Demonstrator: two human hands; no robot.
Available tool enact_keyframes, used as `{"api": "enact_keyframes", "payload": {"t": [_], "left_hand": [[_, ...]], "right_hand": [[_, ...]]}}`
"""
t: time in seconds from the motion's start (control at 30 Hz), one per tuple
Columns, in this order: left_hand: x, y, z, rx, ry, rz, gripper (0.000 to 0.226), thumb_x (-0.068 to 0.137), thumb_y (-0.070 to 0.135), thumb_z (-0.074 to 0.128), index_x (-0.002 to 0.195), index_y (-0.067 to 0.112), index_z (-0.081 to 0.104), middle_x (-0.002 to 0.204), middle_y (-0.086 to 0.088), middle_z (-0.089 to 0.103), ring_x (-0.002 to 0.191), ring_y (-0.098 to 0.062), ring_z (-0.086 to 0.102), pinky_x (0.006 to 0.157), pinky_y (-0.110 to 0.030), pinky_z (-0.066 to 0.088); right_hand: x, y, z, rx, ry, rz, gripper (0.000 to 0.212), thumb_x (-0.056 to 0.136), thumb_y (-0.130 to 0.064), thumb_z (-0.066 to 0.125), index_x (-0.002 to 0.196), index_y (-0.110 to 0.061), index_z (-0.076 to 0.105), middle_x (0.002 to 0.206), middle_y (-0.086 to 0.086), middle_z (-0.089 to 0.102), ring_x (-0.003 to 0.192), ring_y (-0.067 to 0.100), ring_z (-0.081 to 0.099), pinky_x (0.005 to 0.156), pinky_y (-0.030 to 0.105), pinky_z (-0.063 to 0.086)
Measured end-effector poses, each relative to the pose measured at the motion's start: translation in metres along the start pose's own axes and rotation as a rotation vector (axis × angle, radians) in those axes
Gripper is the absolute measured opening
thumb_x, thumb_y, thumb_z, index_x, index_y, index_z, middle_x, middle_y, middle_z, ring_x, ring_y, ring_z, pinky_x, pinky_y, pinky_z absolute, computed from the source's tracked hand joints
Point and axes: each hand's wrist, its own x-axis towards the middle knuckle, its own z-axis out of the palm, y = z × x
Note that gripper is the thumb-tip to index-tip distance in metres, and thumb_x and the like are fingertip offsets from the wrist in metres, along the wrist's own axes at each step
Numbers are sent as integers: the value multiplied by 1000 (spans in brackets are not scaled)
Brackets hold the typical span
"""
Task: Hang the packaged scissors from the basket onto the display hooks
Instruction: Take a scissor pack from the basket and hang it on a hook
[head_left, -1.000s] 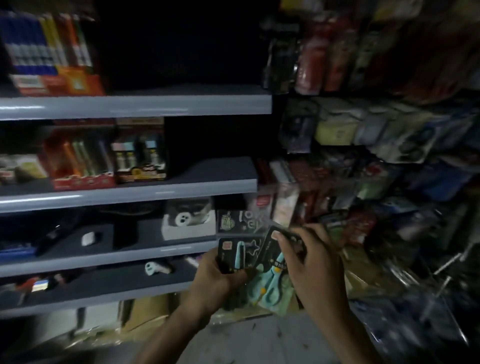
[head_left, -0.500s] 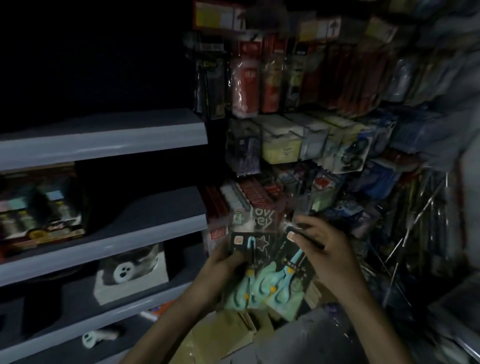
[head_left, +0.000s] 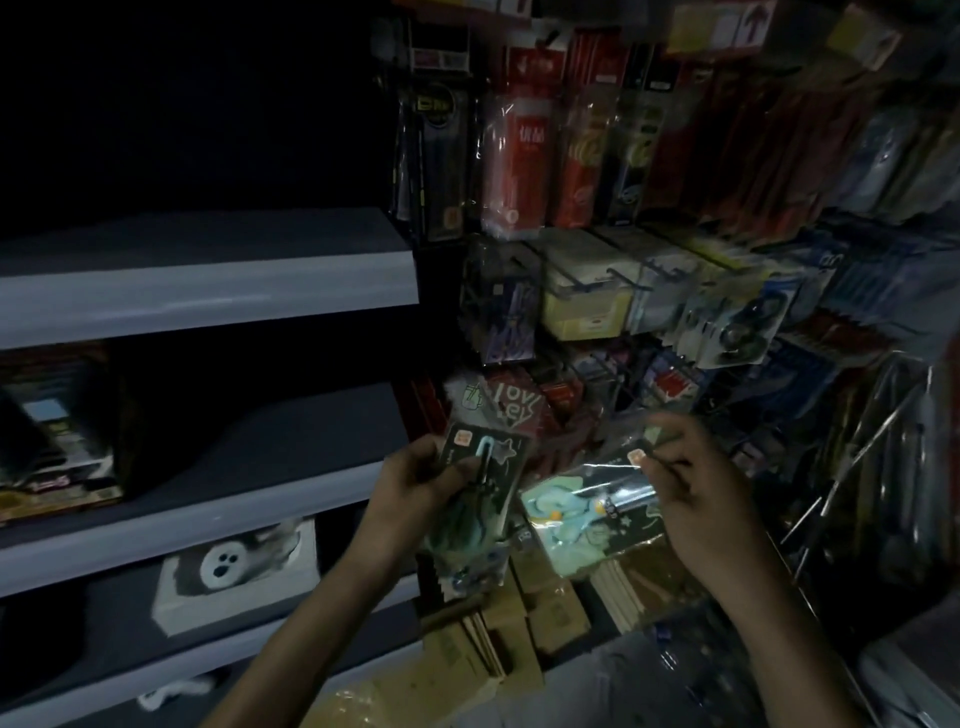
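Note:
My left hand (head_left: 415, 486) grips a dark card pack of scissors (head_left: 480, 470) with pale teal handles, held upright in front of the display. My right hand (head_left: 698, 480) pinches the top corner of a second scissors pack (head_left: 582, 514), tilted sideways with its clear wrap glinting. The two packs are apart, a small gap between them. Bare metal display hooks (head_left: 862, 452) jut out at the right of my right hand. No basket shows in the dim scene.
Grey shelves (head_left: 208, 291) run along the left, holding a white box (head_left: 234, 571) and boxed goods. Hanging packaged stationery (head_left: 587, 291) fills the wall rack ahead and right. Brown cardboard packs (head_left: 519, 623) lie stacked below my hands.
My view has swung right toward the hook rack. My right hand has pulled one scissors pack away from the stack in my left hand and tilted it sideways.

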Motion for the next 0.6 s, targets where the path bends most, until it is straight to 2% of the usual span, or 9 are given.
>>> {"api": "enact_keyframes", "payload": {"t": [0.1,0.17,0.23,0.3,0.47,0.6], "left_hand": [[16,5,10,47,38,38,10,97,14,73,100,4,73,89,-5,81,79,-14,77,63,-21,56],[24,6,19,81,102,65,9,96,15,75,96,6,75,85,1,80,75,-8,76,59,-18,54],[27,7,30,77,145,65,7,95,16,76,96,9,78,86,3,81,77,-9,77,60,-19,56],[30,4,40,94,167,81,6,94,15,77,98,12,79,89,2,82,82,-12,78,66,-23,59],[33,-12,65,123,233,106,6,92,12,79,89,8,76,81,-2,80,78,-12,77,67,-21,56],[35,-18,82,175,220,120,7,94,14,77,91,7,79,85,-2,81,80,-15,78,69,-22,57]], "right_hand": [[21,14,2,-12,-21,77,21,102,-4,58,119,-16,64,103,4,63,99,26,61,79,31,40],[34,24,5,-47,-66,120,19,104,-7,56,118,-15,66,107,7,66,103,29,62,79,32,40],[44,31,9,-109,-64,111,20,104,-8,53,114,-19,67,102,3,67,99,29,62,76,34,41],[52,38,11,-168,-54,114,22,104,-6,50,114,-18,66,96,-2,60,91,24,56,75,33,38],[66,71,26,-155,-67,166,27,99,0,50,122,-11,59,116,16,61,106,36,57,80,35,36],[76,95,35,-43,23,95,16,99,-3,46,98,-12,59,94,9,57,84,26,50,73,34,33]]}}
